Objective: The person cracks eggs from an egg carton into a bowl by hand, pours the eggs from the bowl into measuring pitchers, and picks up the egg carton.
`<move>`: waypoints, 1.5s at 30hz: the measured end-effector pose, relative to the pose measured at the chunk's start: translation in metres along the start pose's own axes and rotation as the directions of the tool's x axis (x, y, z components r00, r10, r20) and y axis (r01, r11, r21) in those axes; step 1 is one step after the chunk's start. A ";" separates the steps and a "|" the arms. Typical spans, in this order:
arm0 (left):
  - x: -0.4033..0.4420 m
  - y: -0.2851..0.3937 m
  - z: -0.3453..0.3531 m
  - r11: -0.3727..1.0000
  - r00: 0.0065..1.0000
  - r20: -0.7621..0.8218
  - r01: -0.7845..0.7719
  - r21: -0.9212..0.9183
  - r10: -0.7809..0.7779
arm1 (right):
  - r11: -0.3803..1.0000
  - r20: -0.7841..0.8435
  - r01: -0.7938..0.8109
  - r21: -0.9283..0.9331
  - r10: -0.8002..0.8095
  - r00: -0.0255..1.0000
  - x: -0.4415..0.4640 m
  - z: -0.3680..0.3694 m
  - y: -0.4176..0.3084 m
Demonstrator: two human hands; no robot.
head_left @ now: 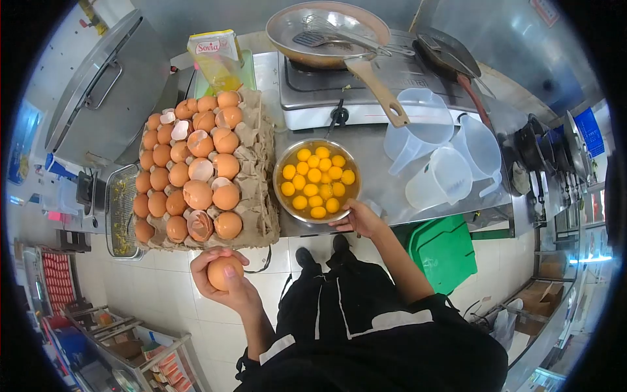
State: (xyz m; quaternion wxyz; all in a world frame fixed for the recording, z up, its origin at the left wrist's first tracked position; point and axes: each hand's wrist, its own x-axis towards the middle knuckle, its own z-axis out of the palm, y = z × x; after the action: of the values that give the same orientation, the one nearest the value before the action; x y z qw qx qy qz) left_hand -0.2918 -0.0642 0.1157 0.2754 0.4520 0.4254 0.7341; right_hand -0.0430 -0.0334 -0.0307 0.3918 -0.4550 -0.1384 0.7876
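A brown egg rests in my left hand, the fingers wrapped round it, just below the near edge of the egg tray. My right hand grips the rim of a round metal bowl at its lower right. Many whole yolks float in clear egg white inside that bowl. To its left stands a stack of grey cardboard egg trays, loaded with brown eggs and several broken shells.
Behind the bowl is a gas stove with a frying pan, its wooden handle jutting forward. Clear plastic jugs stand on the right. A yellow-and-white pouch is behind the trays. A green bin sits below the counter.
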 end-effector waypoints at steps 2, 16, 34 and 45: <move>-0.002 0.000 0.000 1.000 1.000 -0.017 0.017 0.001 -0.017 | 1.000 -0.058 0.022 0.011 -0.021 0.998 0.004 -0.001 0.004; -0.005 0.010 0.006 0.999 0.999 0.020 0.030 0.012 -0.030 | 0.988 -0.214 0.115 0.104 -0.090 0.973 -0.039 0.007 0.014; -0.003 0.005 0.038 0.998 0.992 0.120 -0.040 -0.054 0.046 | 0.986 -0.414 0.156 0.054 -0.120 0.902 -0.244 0.010 -0.060; -0.007 0.000 0.048 0.995 0.994 0.071 -0.092 0.037 0.089 | 0.904 -0.475 0.426 0.029 -0.362 0.802 -0.261 -0.045 -0.163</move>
State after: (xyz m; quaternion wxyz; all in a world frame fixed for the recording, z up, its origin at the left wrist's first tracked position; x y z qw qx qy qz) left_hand -0.2454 -0.0518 0.1239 0.2474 0.5013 0.4094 0.7210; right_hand 0.1466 -0.1266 0.1973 0.5983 -0.5616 -0.0801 0.5659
